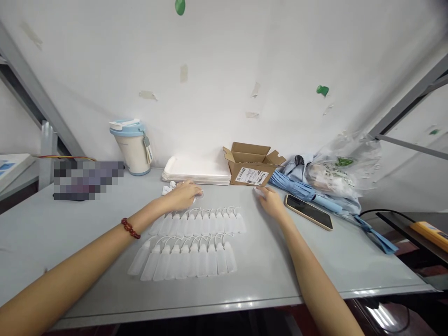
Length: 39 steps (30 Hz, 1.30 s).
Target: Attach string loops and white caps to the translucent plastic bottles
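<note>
Across our grey table (273,280), two rows of plastic squeeze bottles (192,242) lay flat. Our left hand (182,196) curled just above them near a small white scrap (170,188), its grip impossible to tell; our right hand (271,203) lay open, empty, beside a phone (308,212).

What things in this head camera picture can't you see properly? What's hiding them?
In the head view:
White object: mostly covered by the left hand.
Blurred patch: pixelated, so what lies there can't be told.
Box label: print too small to read.
Green blob: cut off by the top edge.
Plastic bag: its cloudy plastic hides the contents.
</note>
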### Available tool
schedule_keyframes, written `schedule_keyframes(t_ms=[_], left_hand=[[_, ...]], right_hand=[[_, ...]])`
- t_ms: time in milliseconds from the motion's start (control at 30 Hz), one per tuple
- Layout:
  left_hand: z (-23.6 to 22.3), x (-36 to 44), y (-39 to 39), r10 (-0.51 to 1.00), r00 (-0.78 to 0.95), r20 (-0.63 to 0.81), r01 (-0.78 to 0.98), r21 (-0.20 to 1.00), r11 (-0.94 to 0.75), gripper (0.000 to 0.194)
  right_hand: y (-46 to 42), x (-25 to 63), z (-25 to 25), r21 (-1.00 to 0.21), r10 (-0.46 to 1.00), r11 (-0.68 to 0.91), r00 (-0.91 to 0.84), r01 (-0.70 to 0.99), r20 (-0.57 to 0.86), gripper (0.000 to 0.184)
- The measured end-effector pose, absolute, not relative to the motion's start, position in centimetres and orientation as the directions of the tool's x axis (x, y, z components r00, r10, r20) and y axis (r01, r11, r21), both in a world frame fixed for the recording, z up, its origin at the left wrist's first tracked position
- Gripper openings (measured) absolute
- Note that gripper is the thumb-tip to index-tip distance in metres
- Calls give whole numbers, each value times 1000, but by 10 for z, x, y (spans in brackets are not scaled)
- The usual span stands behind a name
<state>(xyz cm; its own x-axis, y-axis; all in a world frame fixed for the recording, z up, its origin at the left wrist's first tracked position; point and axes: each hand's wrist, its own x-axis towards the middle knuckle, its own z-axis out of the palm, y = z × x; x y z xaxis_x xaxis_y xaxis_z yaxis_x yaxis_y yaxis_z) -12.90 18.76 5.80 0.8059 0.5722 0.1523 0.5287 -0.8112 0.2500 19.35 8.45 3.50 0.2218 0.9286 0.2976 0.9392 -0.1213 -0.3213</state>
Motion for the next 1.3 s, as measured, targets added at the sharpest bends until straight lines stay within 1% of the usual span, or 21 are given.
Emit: schedule_keyframes(t_ms=[100,200,233,267,333,400,467,500,567,600,633,700,767,833,900,1000,1167,1300], left_hand=[[64,-135,183,601,769,218,521,331,-786,44],[74,-144,172,647,698,306,514,416,-751,45],[78,-147,167,675,656,338,505,468,-725,44],[81,-149,162,721,588,366,480,560,-675,41],[86,-153,152,828,436,353,424,731,-535,33],[88,-154,145,912,293,288,330,864,-379,25],[89,-153,141,950,206,237,163,948,-272,21],[90,-152,139,956,189,223,66,969,-239,20],[90,-150,136,957,209,200,-83,979,-186,21],[91,-148,134,956,230,182,-124,980,-157,22],[91,-147,132,954,254,157,-147,982,-122,23],[92,-144,126,951,291,102,-179,983,-51,23],[93,-141,119,943,325,74,-210,978,-4,23],[93,-139,113,932,356,64,-209,978,13,22],[94,-138,108,927,370,59,-194,981,15,20],[94,-139,104,918,390,73,-172,985,-6,18],[96,-137,97,894,433,120,-85,992,-92,17],[100,-134,95,892,429,141,-84,990,-116,18]], right_hand=[[84,190,37,-323,932,-118,217,939,291,39],[83,185,40,-355,925,-118,233,927,301,33],[83,183,40,-373,919,-118,243,920,310,32],[83,181,41,-395,913,-115,254,911,319,31],[83,174,41,-448,900,-94,268,889,343,28],[82,162,43,-507,890,-49,268,861,368,25],[80,146,46,-559,887,14,248,829,390,23],[79,136,48,-578,886,51,230,814,402,22],[75,115,53,-605,884,132,183,785,430,22],[74,104,56,-612,884,169,157,773,441,22],[73,93,59,-624,884,217,120,751,452,23],[73,72,65,-655,862,379,9,653,507,22],[73,56,69,-628,833,475,-84,616,547,21],[73,44,71,-587,806,532,-151,610,573,20],[71,36,71,-560,788,553,-169,618,592,20],[63,31,71,-549,774,557,-150,622,615,19],[48,31,70,-568,790,534,-130,626,600,20],[45,30,70,-598,801,525,-112,606,589,22]])
